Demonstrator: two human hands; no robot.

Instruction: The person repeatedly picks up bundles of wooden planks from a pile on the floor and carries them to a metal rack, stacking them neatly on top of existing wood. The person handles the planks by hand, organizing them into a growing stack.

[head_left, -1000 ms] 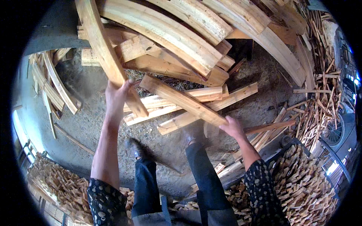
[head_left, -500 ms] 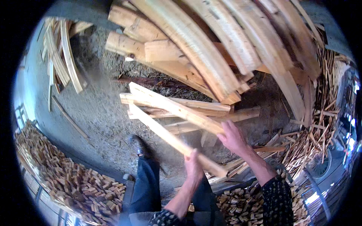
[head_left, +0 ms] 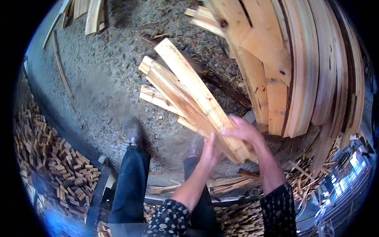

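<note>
Several pale wooden slats lie together in a slanting bundle in front of me, their far ends fanned out over the floor. My right hand (head_left: 242, 130) closes over the near end of the top slat (head_left: 189, 81). From the other side, my left hand (head_left: 211, 151) grips a slat lower in the bundle (head_left: 173, 93), thumb up along its edge. A shorter slat (head_left: 158, 97) with a rough face sticks out at the bundle's left. How many slats each hand bears cannot be made out.
Long boards (head_left: 302, 71) are stacked at the right. Small cut wood blocks (head_left: 75, 173) are heaped at lower left, with more near my legs. Thin offcuts (head_left: 233, 183) lie before me and at right. A narrow stick (head_left: 61, 65) lies on the dirt floor (head_left: 94, 91).
My view has swung to the right. The two slats, apart before, are now drawn together with others in one bundle, and my hands have come closer to each other.
</note>
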